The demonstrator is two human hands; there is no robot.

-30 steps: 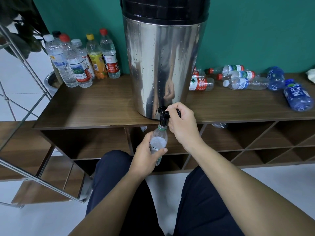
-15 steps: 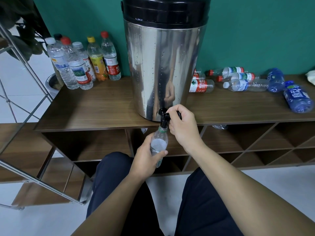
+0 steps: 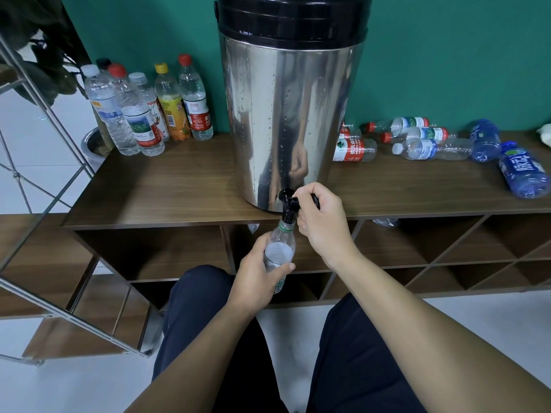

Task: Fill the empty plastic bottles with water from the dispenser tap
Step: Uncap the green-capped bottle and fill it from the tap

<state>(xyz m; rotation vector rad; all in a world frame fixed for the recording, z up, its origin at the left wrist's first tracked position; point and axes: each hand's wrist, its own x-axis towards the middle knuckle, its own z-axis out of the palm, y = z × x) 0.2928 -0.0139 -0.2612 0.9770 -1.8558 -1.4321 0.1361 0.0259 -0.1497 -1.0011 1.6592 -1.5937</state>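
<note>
A tall steel water dispenser [image 3: 286, 120] with a black lid stands on a wooden shelf unit [image 3: 167, 186]. Its black tap [image 3: 288, 204] juts over the shelf's front edge. My left hand [image 3: 256, 278] holds a clear plastic bottle [image 3: 280, 248] upright, its mouth right under the tap spout; water fills most of it. My right hand [image 3: 322, 222] grips the tap lever. Several filled capped bottles [image 3: 143, 114] stand upright at the back left. Several empty bottles [image 3: 423, 141] lie on their sides to the right of the dispenser, with two blue ones [image 3: 521, 171] at the far right.
A green wall runs behind the shelf. A metal frame rack [image 3: 44, 174] slants across the left side, with a potted plant [image 3: 44, 55] behind it. Open cubbies sit under the shelf top. My legs in dark trousers [image 3: 343, 353] are below, on a pale floor.
The view has shifted slightly downward. Both hands stay at the tap, and the water level in the held bottle looks a little higher.
</note>
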